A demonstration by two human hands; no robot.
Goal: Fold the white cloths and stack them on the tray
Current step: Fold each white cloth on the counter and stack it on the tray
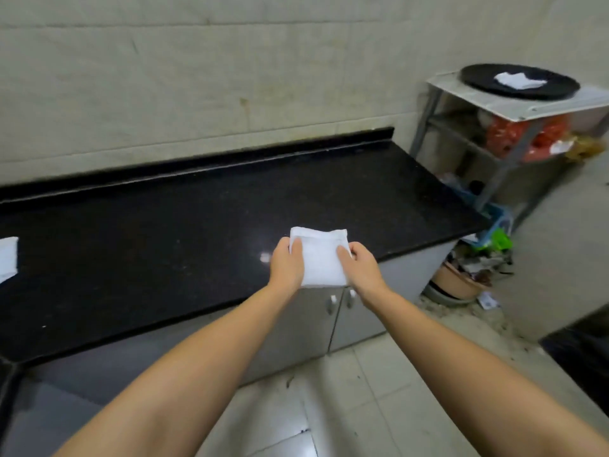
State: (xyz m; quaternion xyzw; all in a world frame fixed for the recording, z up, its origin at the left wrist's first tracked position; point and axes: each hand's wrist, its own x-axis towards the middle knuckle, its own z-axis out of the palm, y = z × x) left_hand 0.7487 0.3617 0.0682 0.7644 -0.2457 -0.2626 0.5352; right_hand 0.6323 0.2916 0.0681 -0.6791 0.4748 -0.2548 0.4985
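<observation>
A folded white cloth [320,257] is held at the front edge of the black counter [164,225]. My left hand [286,263] grips its left side with the thumb on top. My right hand [361,262] grips its right side the same way. A round black tray [557,89] sits on a white shelf at the upper right, with one folded white cloth [519,80] on it. Another white cloth [8,258] lies on the counter at the far left, partly cut off by the frame edge.
The tray's metal rack [514,107] stands right of the counter, with red bags [524,136] on its lower shelf. Bowls and clutter [471,272] sit on the floor beside the grey cabinet doors [342,311]. A tiled wall runs behind the counter.
</observation>
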